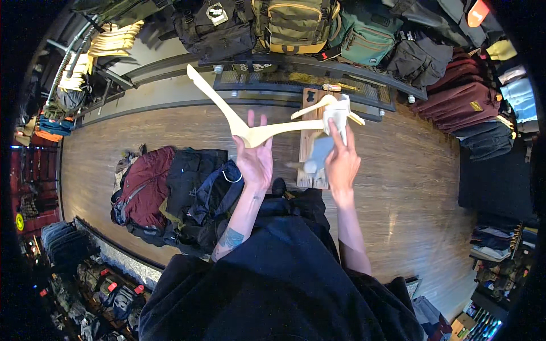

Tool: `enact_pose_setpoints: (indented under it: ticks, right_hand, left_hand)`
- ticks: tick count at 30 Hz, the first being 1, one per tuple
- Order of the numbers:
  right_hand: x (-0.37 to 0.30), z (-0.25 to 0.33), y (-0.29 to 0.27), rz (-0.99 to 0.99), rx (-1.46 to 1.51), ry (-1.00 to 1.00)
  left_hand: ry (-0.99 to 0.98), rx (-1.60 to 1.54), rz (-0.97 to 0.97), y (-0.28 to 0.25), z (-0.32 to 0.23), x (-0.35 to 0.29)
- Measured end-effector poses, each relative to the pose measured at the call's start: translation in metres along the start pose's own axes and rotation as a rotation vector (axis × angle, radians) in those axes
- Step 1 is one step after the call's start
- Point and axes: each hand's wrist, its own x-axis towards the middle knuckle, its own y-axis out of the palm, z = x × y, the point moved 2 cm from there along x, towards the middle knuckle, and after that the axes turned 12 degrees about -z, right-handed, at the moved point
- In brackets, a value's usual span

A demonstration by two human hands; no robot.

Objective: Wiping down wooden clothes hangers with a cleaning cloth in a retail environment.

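A pale wooden clothes hanger (pixel 256 133) is held up in front of me. My left hand (pixel 254 162) supports it at its middle bend, thumb on the near side and fingertips showing behind. One arm of the hanger points up to the far left, the other runs right. My right hand (pixel 342 165) pinches a white cloth (pixel 336 115) around the right end, index finger stretched along it. Beyond the cloth, a second pale hanger (pixel 310 108) shows above a wooden bench (pixel 307 136), partly hidden. A blurred grey-blue thing (pixel 319 152) lies beside my right hand; its kind is unclear.
A heap of dark and maroon jackets (pixel 149 179) lies on the wooden floor at left. Backpacks (pixel 296 25) line the far shelf. Maroon garments (pixel 463 94) hang at right, bare hangers (pixel 116 41) at far left. A small can-like item (pixel 331 87) sits by the bench's far end.
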Motion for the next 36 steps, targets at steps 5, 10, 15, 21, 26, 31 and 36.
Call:
enact_pose_setpoints:
  ticks: [5, 10, 15, 21, 26, 31, 36]
  right_hand:
    - [-0.008, 0.025, 0.003, 0.077, 0.061, -0.029]
    - [-0.026, 0.088, 0.017, 0.084, 0.373, -0.298]
    - [-0.015, 0.068, 0.012, 0.159, 0.281, -0.21]
    - [0.014, -0.001, -0.004, 0.008, 0.113, 0.046]
    - [-0.001, 0.009, -0.005, 0.022, 0.172, 0.069]
    - [-0.026, 0.071, -0.006, 0.196, 0.399, -0.085]
    - [-0.026, 0.068, -0.011, 0.219, 0.41, -0.027]
  left_hand:
    - [-0.033, -0.064, 0.011, 0.011, 0.008, -0.004]
    - [-0.169, 0.135, -0.114, -0.002, 0.01, -0.015]
    - [-0.037, -0.018, -0.03, -0.001, 0.009, -0.008]
    - [0.003, -0.02, 0.028, 0.002, -0.001, -0.007]
    - [-0.03, 0.025, 0.066, 0.009, 0.01, -0.012]
    - [-0.158, 0.27, 0.031, 0.012, 0.026, -0.025]
    - [-0.227, 0.194, 0.061, 0.003, 0.031, -0.019]
